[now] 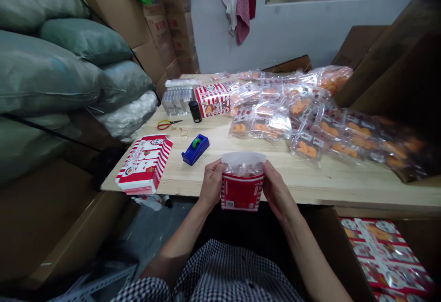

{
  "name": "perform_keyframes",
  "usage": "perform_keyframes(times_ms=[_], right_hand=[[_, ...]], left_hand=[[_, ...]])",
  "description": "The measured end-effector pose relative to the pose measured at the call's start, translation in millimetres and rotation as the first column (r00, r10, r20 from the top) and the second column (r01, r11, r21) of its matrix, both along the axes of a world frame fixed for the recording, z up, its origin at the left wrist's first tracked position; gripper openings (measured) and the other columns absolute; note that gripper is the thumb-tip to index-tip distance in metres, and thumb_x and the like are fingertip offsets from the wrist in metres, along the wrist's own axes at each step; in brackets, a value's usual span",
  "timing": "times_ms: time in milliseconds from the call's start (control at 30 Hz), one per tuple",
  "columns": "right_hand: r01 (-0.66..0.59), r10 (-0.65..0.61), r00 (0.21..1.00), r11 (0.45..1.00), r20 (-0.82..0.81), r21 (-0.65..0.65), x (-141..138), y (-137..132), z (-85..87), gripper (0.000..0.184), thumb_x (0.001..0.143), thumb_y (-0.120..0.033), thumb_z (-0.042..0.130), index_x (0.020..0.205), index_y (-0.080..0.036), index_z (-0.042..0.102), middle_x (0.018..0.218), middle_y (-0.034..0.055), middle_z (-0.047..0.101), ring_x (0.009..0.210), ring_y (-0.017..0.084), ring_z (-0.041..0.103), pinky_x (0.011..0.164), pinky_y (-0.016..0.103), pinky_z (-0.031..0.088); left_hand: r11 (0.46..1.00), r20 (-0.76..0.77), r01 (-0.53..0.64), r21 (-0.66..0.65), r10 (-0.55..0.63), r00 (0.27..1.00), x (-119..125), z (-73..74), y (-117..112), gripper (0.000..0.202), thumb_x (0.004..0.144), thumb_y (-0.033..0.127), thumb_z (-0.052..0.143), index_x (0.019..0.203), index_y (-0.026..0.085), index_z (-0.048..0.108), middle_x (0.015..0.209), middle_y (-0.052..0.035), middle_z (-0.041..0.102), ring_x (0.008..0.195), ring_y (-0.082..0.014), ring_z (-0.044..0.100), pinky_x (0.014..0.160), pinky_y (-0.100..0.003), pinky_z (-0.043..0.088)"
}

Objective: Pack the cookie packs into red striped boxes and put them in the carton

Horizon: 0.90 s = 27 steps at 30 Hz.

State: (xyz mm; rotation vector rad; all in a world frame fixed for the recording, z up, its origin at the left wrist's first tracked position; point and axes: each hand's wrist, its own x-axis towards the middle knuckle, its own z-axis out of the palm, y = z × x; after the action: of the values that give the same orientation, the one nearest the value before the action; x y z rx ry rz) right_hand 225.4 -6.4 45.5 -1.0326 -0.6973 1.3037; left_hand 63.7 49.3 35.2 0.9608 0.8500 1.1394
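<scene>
Between my two hands is a red and white striped carton (pixel 242 192), held upright at the table's front edge. Its white inner flap stands up at the back, and clear plastic packaging (pixel 243 169) shows in its mouth. My left hand (pixel 212 182) grips the carton's left side near the top. On the opposite side, my right hand (pixel 275 185) has its thumb at the upper corner and its fingers partly hidden behind. A blue tape dispenser (pixel 195 149) with green tape sits just beyond my left hand.
A stack of flat striped cartons (pixel 144 162) lies at the table's left. Behind are scissors (pixel 167 124), a black jar (pixel 195 111), a filled carton (pixel 212 100) and clear plastic trays (pixel 177 100). Many clear bags of orange pieces (pixel 265 125) cover the right side. An open box (pixel 382 251) holds packed cartons.
</scene>
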Motion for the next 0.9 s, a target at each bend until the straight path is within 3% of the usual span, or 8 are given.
perform_keyframes(times_ms=[133, 233, 333, 467, 667, 800, 900], right_hand=[[-0.075, 0.048, 0.990, 0.975, -0.132, -0.209, 3.5, -36.1, -10.6, 0.033, 0.082, -0.047, 0.071, 0.106, -0.024, 0.069, 0.104, 0.0060, 0.077, 0.091, 0.028, 0.073, 0.078, 0.041, 0.059], [-0.144, 0.089, 0.978, 0.941, -0.189, -0.305, 1.8, -57.6, -37.5, 0.023, 0.079, -0.044, 0.071, 0.091, -0.024, 0.072, 0.086, 0.0053, 0.077, 0.079, 0.028, 0.073, 0.070, 0.041, 0.059], [-0.137, 0.069, 0.978, 0.924, -0.197, -0.357, -1.2, -67.7, -65.8, 0.014, 0.073, -0.037, 0.073, 0.071, -0.023, 0.070, 0.066, 0.0035, 0.073, 0.063, 0.025, 0.069, 0.062, 0.039, 0.057], [-0.040, -0.025, 0.983, 0.938, -0.182, -0.344, -3.7, -68.3, -84.3, 0.005, 0.066, -0.023, 0.072, 0.071, -0.022, 0.072, 0.068, 0.0012, 0.075, 0.055, 0.019, 0.063, 0.056, 0.033, 0.053], [-0.090, 0.045, 0.986, 0.954, -0.160, -0.285, -3.8, -73.0, -83.9, 0.022, 0.074, -0.028, 0.068, 0.091, -0.020, 0.078, 0.093, 0.0072, 0.079, 0.082, 0.026, 0.073, 0.078, 0.038, 0.056], [-0.095, 0.073, 0.991, 0.975, -0.111, -0.201, -0.8, -76.0, -82.8, 0.021, 0.079, -0.029, 0.064, 0.093, -0.021, 0.079, 0.106, 0.0068, 0.078, 0.095, 0.025, 0.072, 0.091, 0.038, 0.053], [-0.125, 0.112, 0.989, 0.980, -0.092, -0.153, 1.7, -76.5, -81.4, 0.026, 0.085, -0.035, 0.060, 0.097, -0.023, 0.079, 0.114, 0.0072, 0.075, 0.108, 0.028, 0.068, 0.100, 0.042, 0.050]], left_hand=[[0.961, 0.080, 0.064, -0.268, -0.044, 0.996, -7.4, -12.1, -30.5, 0.013, 0.076, 0.022, 0.063, 0.065, 0.016, 0.059, 0.055, 0.0054, 0.049, 0.050, -0.0090, 0.043, 0.053, -0.020, 0.036], [0.911, 0.073, 0.097, -0.401, -0.074, 0.995, -12.9, -30.4, -50.4, 0.009, 0.070, 0.018, 0.062, 0.063, 0.016, 0.059, 0.056, 0.0046, 0.053, 0.051, -0.0094, 0.045, 0.054, -0.021, 0.039], [0.883, 0.050, 0.131, -0.451, -0.121, 0.991, -14.7, -45.5, -62.1, 0.002, 0.064, 0.015, 0.062, 0.065, 0.015, 0.063, 0.059, 0.0027, 0.060, 0.053, -0.0114, 0.051, 0.055, -0.023, 0.041], [0.883, 0.081, 0.191, -0.429, -0.173, 0.982, -18.2, -57.8, -62.7, 0.019, 0.062, 0.011, 0.058, 0.075, 0.015, 0.072, 0.070, -0.0018, 0.071, 0.062, -0.0158, 0.062, 0.064, -0.026, 0.048], [0.898, 0.124, 0.330, -0.290, -0.307, 0.944, -41.8, -71.8, -57.4, 0.021, 0.078, 0.024, 0.064, 0.090, 0.016, 0.079, 0.099, -0.0121, 0.077, 0.094, -0.0265, 0.072, 0.092, -0.039, 0.051], [0.870, -0.018, 0.454, -0.192, -0.465, 0.885, -54.6, -72.9, -50.8, 0.029, 0.082, 0.035, 0.069, 0.102, 0.017, 0.079, 0.115, -0.0150, 0.074, 0.112, -0.0304, 0.067, 0.103, -0.043, 0.046], [0.864, -0.101, 0.474, -0.170, -0.494, 0.864, -55.3, -72.5, -44.6, 0.030, 0.083, 0.034, 0.070, 0.107, 0.017, 0.078, 0.115, -0.0138, 0.074, 0.114, -0.0300, 0.067, 0.106, -0.044, 0.045]])
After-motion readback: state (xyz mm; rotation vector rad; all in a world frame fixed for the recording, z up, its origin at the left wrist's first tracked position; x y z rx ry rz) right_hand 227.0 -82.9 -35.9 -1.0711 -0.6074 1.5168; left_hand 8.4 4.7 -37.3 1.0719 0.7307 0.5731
